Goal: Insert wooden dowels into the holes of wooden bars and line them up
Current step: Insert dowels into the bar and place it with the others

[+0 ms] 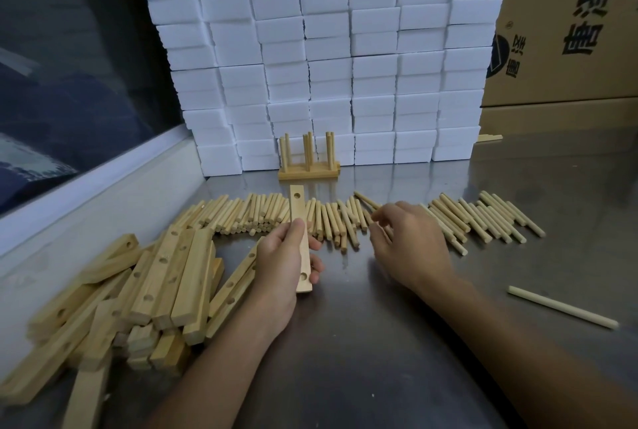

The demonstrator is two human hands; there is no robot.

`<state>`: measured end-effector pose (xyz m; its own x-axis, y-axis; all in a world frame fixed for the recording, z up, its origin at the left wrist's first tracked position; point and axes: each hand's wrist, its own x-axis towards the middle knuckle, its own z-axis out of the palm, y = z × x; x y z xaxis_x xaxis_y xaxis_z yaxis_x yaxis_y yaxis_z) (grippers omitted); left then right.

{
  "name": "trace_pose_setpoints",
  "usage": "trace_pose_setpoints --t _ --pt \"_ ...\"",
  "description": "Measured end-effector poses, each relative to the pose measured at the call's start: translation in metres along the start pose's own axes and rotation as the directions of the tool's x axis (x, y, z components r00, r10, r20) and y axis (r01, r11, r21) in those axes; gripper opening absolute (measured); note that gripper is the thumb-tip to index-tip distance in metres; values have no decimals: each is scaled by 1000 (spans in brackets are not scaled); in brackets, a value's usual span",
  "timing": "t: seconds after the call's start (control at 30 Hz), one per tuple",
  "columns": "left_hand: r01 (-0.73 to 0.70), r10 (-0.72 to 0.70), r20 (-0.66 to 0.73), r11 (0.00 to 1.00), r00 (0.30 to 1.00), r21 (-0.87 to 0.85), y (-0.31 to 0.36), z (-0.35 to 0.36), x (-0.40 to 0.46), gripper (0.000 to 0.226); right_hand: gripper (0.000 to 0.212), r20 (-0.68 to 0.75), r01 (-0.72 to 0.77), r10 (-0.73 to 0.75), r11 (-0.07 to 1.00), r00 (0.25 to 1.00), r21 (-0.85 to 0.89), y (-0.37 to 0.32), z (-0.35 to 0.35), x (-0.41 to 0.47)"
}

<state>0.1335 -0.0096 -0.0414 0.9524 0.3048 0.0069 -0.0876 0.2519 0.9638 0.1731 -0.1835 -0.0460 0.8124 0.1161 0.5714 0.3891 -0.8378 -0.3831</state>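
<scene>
My left hand [283, 263] grips a wooden bar [299, 207] with holes, held lengthwise and pointing away from me above the metal table [379, 342]. My right hand [411, 239] reaches into a long row of loose wooden dowels [483, 218], its fingers curled over some of them; whether it holds one cannot be told. A pile of drilled wooden bars [165, 283] lies at the left. At the back, finished bars with upright dowels [308, 159] stand against white blocks.
A wall of stacked white foam blocks [328, 59] lines the back. Cardboard boxes [569, 25] stand at the right rear. One lone dowel [562, 307] lies at the right. A raised white ledge [103, 201] and window border the left.
</scene>
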Motion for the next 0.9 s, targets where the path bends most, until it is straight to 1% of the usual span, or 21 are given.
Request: trace_pose_setpoints --t 0.07,0.13,0.3,0.47,0.57,0.77,0.87,0.9 --pt "7 -7 4 1000 1000 0 0 0 0 22 24 26 -55 56 997 998 -61 6 1 2" --pt "9 -9 6 1000 1000 4 -1 0 0 21 29 59 -75 81 992 995 -98 7 2 3" --pt "15 -15 14 1000 1000 21 -2 -1 1 20 30 165 -30 66 978 984 -207 3 6 2" --pt "17 -17 18 1000 1000 12 -1 0 0 20 18 104 -45 70 974 992 -221 1 5 2" --pt "17 -17 21 1000 1000 21 -1 0 1 21 16 89 -42 64 973 994 -227 -1 5 1" --pt "15 -16 28 999 999 36 -3 -2 1 22 14 115 -86 122 957 986 -279 -9 4 2" --pt "15 -16 34 1000 999 26 -2 -3 1 23 7 151 -110 165 941 975 -321 -15 2 1" --pt "15 -16 35 1000 999 21 -2 -3 1 24 9 150 -122 180 935 972 -333 -16 2 0"
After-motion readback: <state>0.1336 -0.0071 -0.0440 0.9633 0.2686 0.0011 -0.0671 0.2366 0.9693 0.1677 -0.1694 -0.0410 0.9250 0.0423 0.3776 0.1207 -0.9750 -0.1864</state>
